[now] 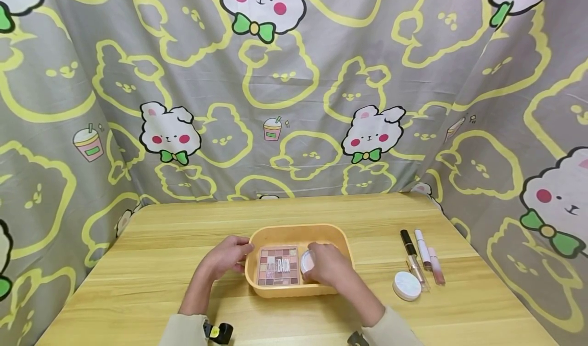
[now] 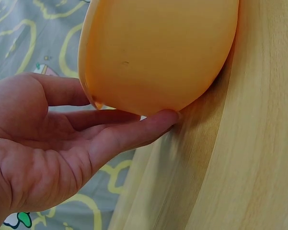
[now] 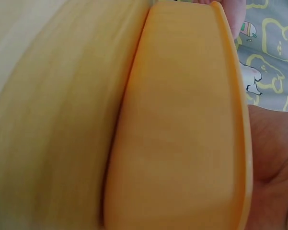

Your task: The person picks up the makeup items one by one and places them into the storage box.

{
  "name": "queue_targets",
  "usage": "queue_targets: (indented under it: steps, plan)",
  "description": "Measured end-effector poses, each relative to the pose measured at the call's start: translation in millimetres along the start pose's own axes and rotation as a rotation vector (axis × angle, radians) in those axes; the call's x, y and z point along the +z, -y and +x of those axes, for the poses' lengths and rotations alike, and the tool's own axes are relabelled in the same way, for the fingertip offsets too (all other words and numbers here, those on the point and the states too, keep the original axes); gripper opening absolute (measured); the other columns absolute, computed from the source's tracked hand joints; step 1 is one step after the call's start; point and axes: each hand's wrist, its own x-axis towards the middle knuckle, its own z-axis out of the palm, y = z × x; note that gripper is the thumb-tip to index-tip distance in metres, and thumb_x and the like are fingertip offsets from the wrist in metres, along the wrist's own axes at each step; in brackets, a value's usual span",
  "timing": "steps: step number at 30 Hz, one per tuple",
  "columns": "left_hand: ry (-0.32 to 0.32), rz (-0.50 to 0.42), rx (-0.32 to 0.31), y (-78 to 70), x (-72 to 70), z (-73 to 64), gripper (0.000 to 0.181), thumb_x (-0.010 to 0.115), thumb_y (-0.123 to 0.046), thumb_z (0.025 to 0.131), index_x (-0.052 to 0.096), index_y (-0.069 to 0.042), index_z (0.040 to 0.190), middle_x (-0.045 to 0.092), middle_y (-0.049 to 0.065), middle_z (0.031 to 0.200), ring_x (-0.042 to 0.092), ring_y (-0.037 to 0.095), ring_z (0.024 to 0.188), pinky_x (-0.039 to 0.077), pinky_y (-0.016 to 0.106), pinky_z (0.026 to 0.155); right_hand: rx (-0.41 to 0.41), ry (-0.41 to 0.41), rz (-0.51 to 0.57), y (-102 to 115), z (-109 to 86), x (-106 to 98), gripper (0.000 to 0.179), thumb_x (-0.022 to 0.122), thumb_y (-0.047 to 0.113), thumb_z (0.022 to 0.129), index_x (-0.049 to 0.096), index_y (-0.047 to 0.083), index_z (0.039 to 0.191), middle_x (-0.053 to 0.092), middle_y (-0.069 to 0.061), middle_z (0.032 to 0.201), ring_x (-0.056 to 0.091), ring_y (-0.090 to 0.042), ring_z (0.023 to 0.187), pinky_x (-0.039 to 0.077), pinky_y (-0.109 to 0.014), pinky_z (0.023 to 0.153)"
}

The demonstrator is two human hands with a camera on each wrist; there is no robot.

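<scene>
A shallow orange plastic basin [image 1: 298,227] rests on the wooden table. My left hand [image 1: 227,256] grips its left end; in the left wrist view the hand [image 2: 52,129] has one digit at the rim and others against the outer wall. An eyeshadow palette [image 1: 278,266] with a see-through lid lies flat inside, on the left. Beside it, my right hand [image 1: 327,264] reaches in from above and holds a round white compact [image 1: 307,261], partly hidden by the fingers. From the right wrist, the basin's outer wall [image 3: 177,115] covers those fingers.
Right of the basin lie another round white compact [image 1: 407,285], a black-capped tube [image 1: 408,243], a white-capped tube [image 1: 422,249] and a pink lip gloss tube [image 1: 436,267]. A patterned grey curtain [image 1: 294,91] hangs behind the table [image 1: 184,218] and along its sides.
</scene>
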Motion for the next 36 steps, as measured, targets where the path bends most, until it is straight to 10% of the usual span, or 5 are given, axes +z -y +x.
queue_targets:
  steps: [29, 36]
  plan:
    - [-0.002, 0.0, -0.005, -0.2, -0.1, 1.0, 0.044, 0.044, -0.014, 0.107, 0.049, 0.017, 0.138, 0.066, 0.027, 0.12, 0.07, 0.031, 0.105, 0.062, 0.043, 0.081, -0.006, 0.038, 0.013, -5.1, 1.8, -4.0, 0.055, 0.085, 0.015, 0.078, 0.065, -0.005, 0.125, 0.07, -0.023, 0.121, 0.063, -0.041, 0.113, 0.053, -0.052, 0.099]
    - [-0.002, -0.003, -0.005, 0.1, -0.6, 0.8, 0.044, 0.043, -0.013, 0.107, 0.049, 0.017, 0.138, 0.067, 0.027, 0.119, 0.07, 0.03, 0.103, 0.063, 0.042, 0.08, -0.053, 0.002, 0.013, -8.9, 2.4, -2.7, 0.046, 0.076, -0.002, 0.067, 0.07, -0.006, 0.112, 0.072, -0.022, 0.111, 0.066, -0.041, 0.106, 0.055, -0.051, 0.093]
